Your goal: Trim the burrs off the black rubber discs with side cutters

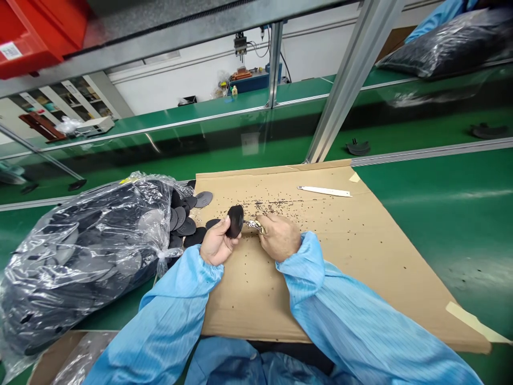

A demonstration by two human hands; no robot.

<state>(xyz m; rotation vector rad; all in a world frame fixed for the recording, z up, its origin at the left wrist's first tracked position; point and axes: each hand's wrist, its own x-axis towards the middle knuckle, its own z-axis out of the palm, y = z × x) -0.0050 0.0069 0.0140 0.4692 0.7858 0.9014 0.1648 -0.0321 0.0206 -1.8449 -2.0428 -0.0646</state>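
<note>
Between the thumb and fingers of my left hand [218, 243] a black disc [235, 221] is held up on its edge. My right hand [279, 235] is closed around a pair of nippers [255, 225], whose metal jaws point left and meet or nearly meet the disc's edge. Whether the jaws touch it I cannot tell. Under both hands lies a cardboard sheet [256, 299], strewn with small black scraps [270, 207]. Loose black discs [186, 226] lie just left of my left hand, by the mouth of a clear plastic bag [92, 251] full of similar discs.
A white knife-like tool [324, 191] lies on the cardboard's far right part. Tape [476, 323] holds its near right corner. Behind the green table [449, 203] rises a metal post [352, 80]. A red bin [40, 37] sits on a shelf at the upper left.
</note>
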